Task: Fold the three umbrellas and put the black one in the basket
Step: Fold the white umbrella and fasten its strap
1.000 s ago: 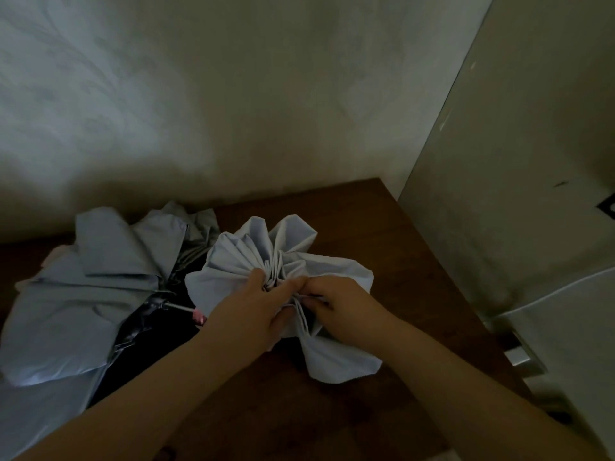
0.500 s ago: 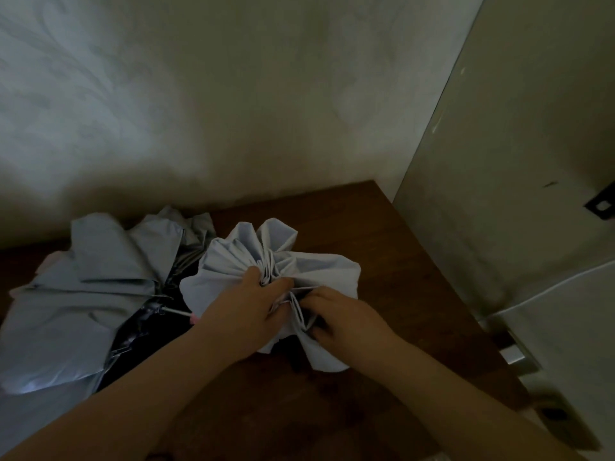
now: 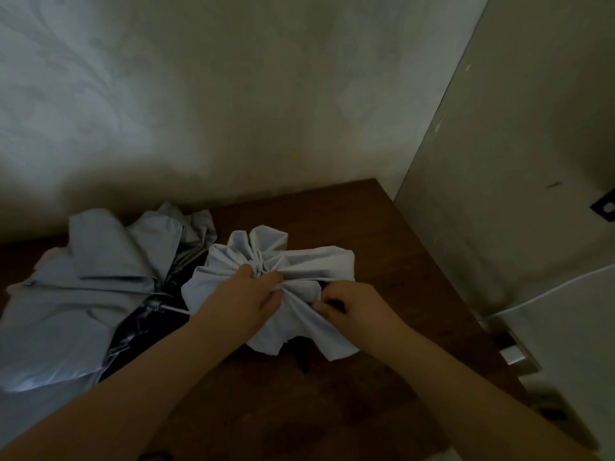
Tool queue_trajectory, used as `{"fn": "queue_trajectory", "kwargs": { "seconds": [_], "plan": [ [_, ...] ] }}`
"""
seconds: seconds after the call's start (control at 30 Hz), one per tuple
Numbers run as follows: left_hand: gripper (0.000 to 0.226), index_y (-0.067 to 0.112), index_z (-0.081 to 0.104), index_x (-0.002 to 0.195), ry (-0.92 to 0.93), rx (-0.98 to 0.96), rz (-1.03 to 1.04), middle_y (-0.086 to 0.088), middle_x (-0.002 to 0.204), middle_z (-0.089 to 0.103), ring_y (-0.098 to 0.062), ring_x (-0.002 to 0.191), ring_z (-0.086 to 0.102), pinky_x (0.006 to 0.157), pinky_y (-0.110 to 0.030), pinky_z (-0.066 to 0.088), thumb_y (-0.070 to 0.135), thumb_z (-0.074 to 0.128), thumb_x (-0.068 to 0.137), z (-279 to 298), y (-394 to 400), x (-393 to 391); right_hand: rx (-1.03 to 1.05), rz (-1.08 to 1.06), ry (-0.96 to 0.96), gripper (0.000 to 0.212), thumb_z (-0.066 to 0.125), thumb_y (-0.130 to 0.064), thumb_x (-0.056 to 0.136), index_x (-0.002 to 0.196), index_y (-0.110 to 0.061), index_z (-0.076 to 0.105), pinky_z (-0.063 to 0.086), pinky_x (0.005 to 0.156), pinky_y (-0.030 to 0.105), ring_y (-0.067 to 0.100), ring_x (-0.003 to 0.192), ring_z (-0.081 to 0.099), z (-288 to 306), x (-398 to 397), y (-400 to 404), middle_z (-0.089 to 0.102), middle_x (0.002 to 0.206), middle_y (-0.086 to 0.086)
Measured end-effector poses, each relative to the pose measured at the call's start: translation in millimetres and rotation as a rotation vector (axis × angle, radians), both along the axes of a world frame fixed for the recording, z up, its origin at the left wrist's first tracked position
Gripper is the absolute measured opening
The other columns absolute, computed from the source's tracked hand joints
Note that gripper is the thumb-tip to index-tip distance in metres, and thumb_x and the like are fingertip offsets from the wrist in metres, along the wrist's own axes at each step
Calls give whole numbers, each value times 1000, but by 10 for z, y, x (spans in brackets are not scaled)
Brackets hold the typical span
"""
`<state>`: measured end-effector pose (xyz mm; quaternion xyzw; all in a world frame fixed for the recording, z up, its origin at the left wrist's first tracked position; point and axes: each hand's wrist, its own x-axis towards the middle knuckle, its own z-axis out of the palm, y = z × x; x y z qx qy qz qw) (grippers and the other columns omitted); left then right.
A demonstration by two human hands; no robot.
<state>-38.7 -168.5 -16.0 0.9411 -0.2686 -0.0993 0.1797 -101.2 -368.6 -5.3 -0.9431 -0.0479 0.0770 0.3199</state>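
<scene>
A pale grey umbrella (image 3: 309, 261) lies crumpled in the middle of the brown table (image 3: 382, 234). My left hand (image 3: 239, 297) grips its gathered folds near the centre. My right hand (image 3: 352, 304) pinches a fold of the same fabric on its right side. To the left lies a second grey umbrella (image 3: 93, 267), loosely spread, with a dark shiny lining (image 3: 139, 327) and a thin metal rib showing beneath it. No basket is in view.
A pale patterned wall (image 3: 233, 111) stands right behind the table. A door or cabinet panel (image 3: 515, 161) rises along the table's right edge, with a metal handle (image 3: 515, 354) low down.
My right hand has shifted right and pulled a fold of the pale umbrella outward. My left hand has stayed on the gathered centre. The fabric now spreads wider to the right.
</scene>
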Motion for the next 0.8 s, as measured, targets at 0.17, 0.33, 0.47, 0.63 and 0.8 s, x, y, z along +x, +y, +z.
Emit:
{"fn": "queue_trajectory", "kwargs": {
  "seconds": [0.17, 0.33, 0.47, 0.63, 0.8],
  "plan": [
    [43, 10, 66, 132, -156, -85, -2, -10, 95, 54, 1, 58, 23, 57, -6, 21, 33, 39, 108, -30, 14, 72, 61, -99, 83, 30, 64, -49, 81, 93, -27, 48, 49, 68, 23, 6, 83, 52, 125, -83, -134, 46, 95, -13],
    [27, 11, 76, 97, -265, 97, -151, -12, 77, 59, 2, 53, 3, 47, -8, 6, 15, 91, 75, 64, 58, 197, -349, 234, 195, 33, 57, -39, 90, 116, -19, 59, 47, 81, 28, 14, 98, 55, 46, -15, -69, 58, 110, -1],
    [20, 19, 72, 75, -474, 58, -245, -2, 61, 53, -4, 53, -8, 39, -11, -4, 22, 90, 67, 9, 94, 273, -390, 332, 183, 32, 52, -31, 93, 120, -14, 54, 42, 80, 28, 19, 103, 54, -74, 118, 145, 55, 119, 5],
    [40, 21, 62, 112, -399, 33, -221, -15, 97, 59, -2, 49, 21, 48, -6, 12, 47, 39, 93, -108, 60, 244, -344, 446, 324, 26, 43, -24, 97, 111, -6, 56, 36, 70, 27, 21, 83, 53, -87, 111, 241, 60, 102, 12],
    [36, 29, 59, 117, -327, 59, -239, -16, 102, 64, -2, 48, 17, 43, -15, 25, 42, 33, 95, -169, 3, 192, -526, 364, 379, 33, 42, -34, 95, 122, -15, 44, 39, 83, 33, 22, 97, 52, 68, 104, -66, 57, 112, 9]
  ]
}}
